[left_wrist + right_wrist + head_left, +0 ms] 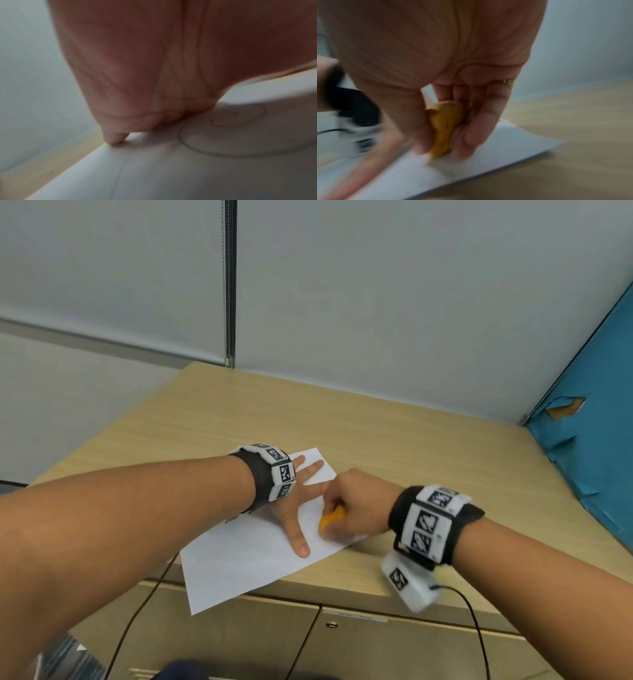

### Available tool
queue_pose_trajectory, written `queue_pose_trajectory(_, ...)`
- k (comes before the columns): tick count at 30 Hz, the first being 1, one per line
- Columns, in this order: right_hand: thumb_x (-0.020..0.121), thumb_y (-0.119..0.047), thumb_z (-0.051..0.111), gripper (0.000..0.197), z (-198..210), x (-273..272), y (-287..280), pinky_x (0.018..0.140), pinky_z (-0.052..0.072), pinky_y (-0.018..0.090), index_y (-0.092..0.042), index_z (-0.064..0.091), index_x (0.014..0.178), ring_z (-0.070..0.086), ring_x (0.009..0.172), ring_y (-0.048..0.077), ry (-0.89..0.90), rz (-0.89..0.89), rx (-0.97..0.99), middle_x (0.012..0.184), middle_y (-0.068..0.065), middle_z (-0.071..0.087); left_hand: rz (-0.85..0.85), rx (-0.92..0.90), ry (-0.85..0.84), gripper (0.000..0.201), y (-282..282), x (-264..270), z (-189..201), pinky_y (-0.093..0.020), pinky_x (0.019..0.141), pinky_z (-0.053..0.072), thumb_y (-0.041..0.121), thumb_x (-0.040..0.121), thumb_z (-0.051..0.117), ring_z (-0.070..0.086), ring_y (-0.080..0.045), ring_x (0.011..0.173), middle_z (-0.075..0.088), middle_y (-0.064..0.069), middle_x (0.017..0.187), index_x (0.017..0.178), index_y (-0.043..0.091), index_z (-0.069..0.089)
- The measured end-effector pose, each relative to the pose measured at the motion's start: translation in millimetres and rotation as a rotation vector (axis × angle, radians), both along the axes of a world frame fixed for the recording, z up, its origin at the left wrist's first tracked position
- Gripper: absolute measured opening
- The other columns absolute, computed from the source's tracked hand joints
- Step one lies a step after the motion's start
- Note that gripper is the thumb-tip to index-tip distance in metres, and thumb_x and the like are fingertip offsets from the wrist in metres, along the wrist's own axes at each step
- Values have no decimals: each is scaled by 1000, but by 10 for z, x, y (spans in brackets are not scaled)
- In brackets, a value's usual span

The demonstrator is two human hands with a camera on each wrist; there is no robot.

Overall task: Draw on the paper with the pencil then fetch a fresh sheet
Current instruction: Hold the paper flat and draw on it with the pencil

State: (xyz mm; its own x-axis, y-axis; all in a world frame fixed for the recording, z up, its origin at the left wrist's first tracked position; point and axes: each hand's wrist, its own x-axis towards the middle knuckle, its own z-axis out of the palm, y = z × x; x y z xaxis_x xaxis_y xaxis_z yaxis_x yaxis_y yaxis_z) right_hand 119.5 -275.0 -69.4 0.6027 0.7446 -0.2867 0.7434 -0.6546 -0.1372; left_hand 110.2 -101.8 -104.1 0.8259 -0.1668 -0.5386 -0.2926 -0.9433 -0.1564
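Matt white paper sheet (239,563); pale wood-grain laminate desktop (394,436), smooth; orange lump (444,128), dull.

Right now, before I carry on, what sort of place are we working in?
Probably an office. The paper lies on a wood-look cabinet top with lockable doors below, against a plain grey partition wall and a torn blue panel on the right.
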Motion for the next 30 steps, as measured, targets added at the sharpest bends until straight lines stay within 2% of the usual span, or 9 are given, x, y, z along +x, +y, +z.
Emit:
queue_pose_trajectory(3, 81, -31, 73, 27, 20, 273, 4, 66, 54, 35, -4, 72, 84, 64, 72, 24, -101, -152, 91, 83, 14, 72, 8, -7, -19, 139, -49, -47, 31, -67, 115, -3, 85, 54, 71, -27, -41, 147, -41, -7, 156, 137, 55, -36)
queue_pose_trajectory(5, 81, -30, 72, 23, -21, 140, 30, 68, 56, 36, -7, 73, 85, 66, 75, 26, -98, -88, 67, 83, 10, 72, 13, 11, -7, 137, -69, -47, 57, -67, 116, -2, 86, 55, 69, -27, -41, 146, -42, -7, 156, 142, 53, -32)
queue_pose_trajectory(9, 80, -35, 77, 17, 1, -183, 31, 68, 56, 33, -20, 68, 81, 63, 75, 16, 29, 77, -21, 81, -6, 67, 4, 51, 11, 139, -45, -7, 44, -67, 116, 0, 97, 41, 59, -32, -41, 144, -45, -7, 154, 143, 56, -27)
queue_pose_trajectory(12, 80, -33, 74, 23, 81, 178, 65, 71, 58, 38, -10, 73, 85, 69, 80, 27, -79, -73, 3, 84, 4, 73, 12, 18, -8, 140, -44, -37, 43, -69, 115, 0, 91, 49, 66, -29, -39, 146, -43, -6, 155, 141, 54, -33)
queue_pose_trajectory(14, 79, -32, 74, 25, 49, 300, 76, 65, 56, 37, -8, 72, 82, 68, 78, 30, -122, -136, 56, 81, 8, 71, 23, 15, -15, 141, -58, -57, 48, -70, 115, 0, 89, 51, 68, -27, -41, 146, -42, -5, 156, 139, 53, -36)
queue_pose_trajectory(19, 80, -36, 76, 22, -19, -161, 57, 69, 56, 34, -16, 74, 89, 65, 78, 19, 5, 82, -46, 86, 0, 71, 13, 14, -4, 137, -48, -59, 66, -66, 117, -2, 90, 52, 66, -30, -39, 145, -43, -6, 155, 144, 53, -28)
queue_pose_trajectory(21, 80, -37, 77, 21, 33, -18, 32, 71, 58, 35, -18, 73, 88, 66, 79, 21, 0, 15, -26, 86, -1, 71, 13, -1, -9, 137, -41, -62, 58, -66, 117, -3, 88, 53, 68, -29, -38, 146, -41, -6, 156, 143, 53, -29)
queue_pose_trajectory(24, 79, -33, 76, 24, 82, 306, 8, 72, 60, 40, -11, 74, 85, 69, 78, 29, -102, -132, 36, 84, 7, 73, 31, 7, -26, 140, -58, -61, 40, -71, 113, -2, 89, 50, 68, -26, -41, 147, -40, -4, 157, 139, 55, -34)
queue_pose_trajectory(30, 80, -37, 76, 16, -58, -197, 37, 64, 52, 30, -23, 67, 80, 60, 72, 13, 11, 66, 10, 82, -6, 66, 27, 31, -1, 139, -42, -47, 64, -66, 116, 0, 92, 49, 65, -26, -40, 147, -43, -4, 155, 142, 54, -30)
